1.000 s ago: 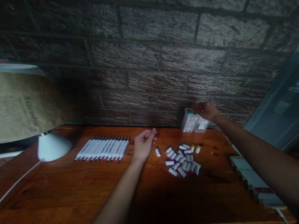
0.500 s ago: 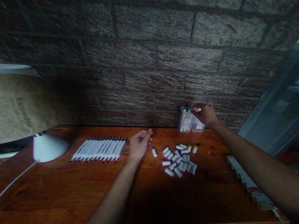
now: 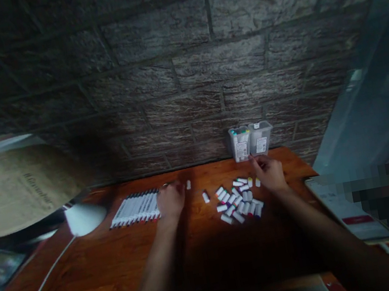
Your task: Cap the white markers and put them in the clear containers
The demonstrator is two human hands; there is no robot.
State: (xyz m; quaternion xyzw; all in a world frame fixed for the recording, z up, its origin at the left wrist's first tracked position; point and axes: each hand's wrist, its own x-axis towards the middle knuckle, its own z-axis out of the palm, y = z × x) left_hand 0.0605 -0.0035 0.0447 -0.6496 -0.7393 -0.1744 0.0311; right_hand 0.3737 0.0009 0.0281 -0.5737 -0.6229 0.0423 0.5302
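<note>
My left hand [image 3: 171, 200], fingers curled closed, rests at the right end of a row of white markers [image 3: 135, 209]. Its fingers hide what it holds, if anything. Just right of its fingertips lies a small white marker cap [image 3: 188, 184], and another cap [image 3: 205, 197] sits a little nearer. My right hand [image 3: 270, 171] hovers in front of two clear plastic cases, thumb and forefinger drawn together; nothing can be made out between them. The left case [image 3: 241, 145] holds markers with coloured ends. Between my hands, a loose pile of white caps [image 3: 239, 201] with coloured ends covers the wood.
The second clear case [image 3: 260, 140] stands beside the first, against the brick wall [image 3: 181, 72]. A lamp [image 3: 83, 217] with a newsprint shade is on the left, its white cord trailing forward. A tablet-like device [image 3: 357, 217], partly pixelated, lies at the right edge of the wooden table [image 3: 99, 267].
My right hand has come down from the case tops to in front of them. My left hand has moved left to the marker row. A cap now shows beside it. The view has shifted.
</note>
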